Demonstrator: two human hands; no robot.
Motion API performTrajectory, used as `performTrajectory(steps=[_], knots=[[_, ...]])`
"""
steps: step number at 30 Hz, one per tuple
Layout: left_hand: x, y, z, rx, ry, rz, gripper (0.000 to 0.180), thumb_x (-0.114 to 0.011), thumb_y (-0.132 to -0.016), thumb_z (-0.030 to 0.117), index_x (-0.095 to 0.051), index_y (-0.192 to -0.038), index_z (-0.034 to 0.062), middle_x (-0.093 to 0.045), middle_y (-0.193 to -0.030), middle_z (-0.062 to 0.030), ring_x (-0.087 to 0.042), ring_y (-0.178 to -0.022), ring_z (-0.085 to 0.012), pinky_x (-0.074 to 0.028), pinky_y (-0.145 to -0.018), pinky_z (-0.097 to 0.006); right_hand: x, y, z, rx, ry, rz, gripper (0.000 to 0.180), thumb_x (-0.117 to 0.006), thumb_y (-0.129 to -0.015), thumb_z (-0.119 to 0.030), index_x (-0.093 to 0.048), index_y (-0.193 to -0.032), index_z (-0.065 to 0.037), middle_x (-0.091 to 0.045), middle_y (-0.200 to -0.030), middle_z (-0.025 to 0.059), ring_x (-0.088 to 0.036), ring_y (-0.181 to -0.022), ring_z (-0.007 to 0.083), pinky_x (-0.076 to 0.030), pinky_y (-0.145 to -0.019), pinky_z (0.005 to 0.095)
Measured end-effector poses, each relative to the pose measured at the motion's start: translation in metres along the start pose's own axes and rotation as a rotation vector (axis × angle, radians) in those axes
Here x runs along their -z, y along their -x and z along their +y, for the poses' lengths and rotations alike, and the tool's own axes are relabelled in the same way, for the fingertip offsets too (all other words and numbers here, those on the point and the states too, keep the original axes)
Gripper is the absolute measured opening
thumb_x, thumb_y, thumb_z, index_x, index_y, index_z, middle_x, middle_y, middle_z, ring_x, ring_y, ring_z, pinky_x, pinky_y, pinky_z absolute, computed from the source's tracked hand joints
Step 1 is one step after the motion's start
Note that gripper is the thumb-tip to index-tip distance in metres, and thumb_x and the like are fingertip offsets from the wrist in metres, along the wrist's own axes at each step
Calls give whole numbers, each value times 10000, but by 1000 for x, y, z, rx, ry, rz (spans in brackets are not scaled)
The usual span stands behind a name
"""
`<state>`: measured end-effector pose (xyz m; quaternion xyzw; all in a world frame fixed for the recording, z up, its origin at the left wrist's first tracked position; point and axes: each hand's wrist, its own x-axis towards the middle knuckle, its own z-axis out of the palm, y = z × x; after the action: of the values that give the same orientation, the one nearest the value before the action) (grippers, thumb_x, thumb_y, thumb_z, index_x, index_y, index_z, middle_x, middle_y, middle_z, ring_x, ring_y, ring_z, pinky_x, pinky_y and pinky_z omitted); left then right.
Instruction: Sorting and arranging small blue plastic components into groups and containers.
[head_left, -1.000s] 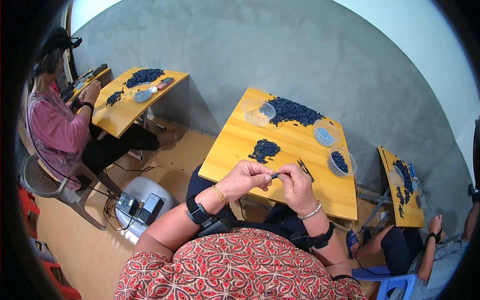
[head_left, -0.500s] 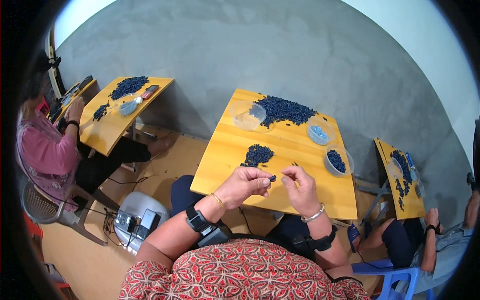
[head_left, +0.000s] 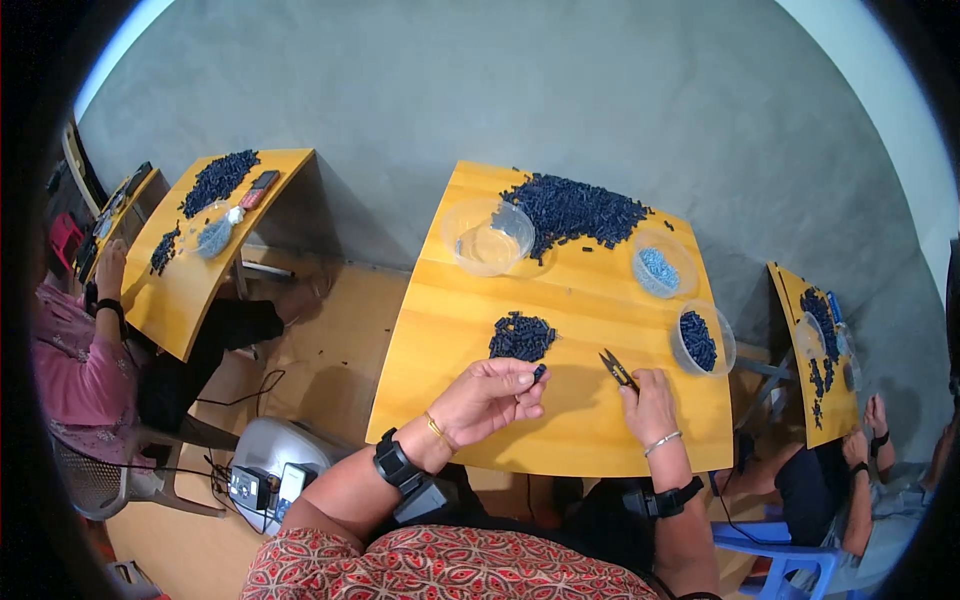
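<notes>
My left hand (head_left: pixel 497 393), above the near part of the table, pinches a small dark-blue cylindrical piece (head_left: pixel 540 373) between thumb and fingertips. My right hand (head_left: pixel 652 408) is closed on the handle end of black thread snips (head_left: pixel 616 368). Their pointed blades stand a little apart and face away from me, to the far left. Just beyond my left hand lies a small heap of dark-blue pieces (head_left: pixel 522 336). A clear tub of the dark-blue pieces (head_left: pixel 697 340) stands to the right of the snips.
A large pile of dark-blue pieces (head_left: pixel 580 215) covers the far part of my wooden table (head_left: pixel 430 340). Beside it stand a clear tub (head_left: pixel 487 240) on the left and a tub of light-blue bits (head_left: pixel 660 268) on the right. People sit at similar tables on both sides.
My right hand has moved right, away from my left, and now grips the thread snips. My left hand still holds the small piece. The view has shifted slightly.
</notes>
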<state>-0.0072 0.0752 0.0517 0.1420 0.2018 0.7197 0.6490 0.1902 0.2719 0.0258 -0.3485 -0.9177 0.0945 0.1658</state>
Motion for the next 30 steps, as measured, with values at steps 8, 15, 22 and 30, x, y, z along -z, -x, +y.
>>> performTrajectory(steps=[8, 15, 22, 30], knots=[[-14, -2, -11, -109, 27, 44, 162, -547, -835, 89, -610, -954, -1, -581, -838, -61, -523, -711, -137, -444, -708, -315, 3, -2, 3, 114, -25, -145, 225, -611, -726, -101, -478, -870, 10, -487, -895, 194, -485, -876, 365, -415, -745, 429], [-42, 28, -16, -161, -39, 47, 188, -520, -858, 155, -572, -957, 3, -557, -799, -33, -507, -709, -117, -435, -717, -312, 1, 8, -1, 153, -12, -75, 226, -582, -736, -97, -441, -873, 13, -493, -863, 219, -501, -852, 371, -422, -729, 442], [-68, 73, -35, -128, -122, -9, 167, -530, -849, 115, -576, -947, -12, -539, -773, -30, -493, -690, -110, -439, -701, -290, -6, 32, 1, 42, -294, 140, 198, -526, -717, -15, -414, -880, 2, -536, -634, 159, -528, -556, 304, -433, -522, 392], [-75, 100, -39, -201, -95, -21, 167, -534, -846, 110, -590, -946, -10, -559, -775, -37, -523, -694, -113, -447, -696, -283, 93, 86, -88, -112, -1461, -147, 282, -467, -711, 20, -420, -986, -27, -462, -603, 35, -409, -494, 78, -318, -430, 207]])
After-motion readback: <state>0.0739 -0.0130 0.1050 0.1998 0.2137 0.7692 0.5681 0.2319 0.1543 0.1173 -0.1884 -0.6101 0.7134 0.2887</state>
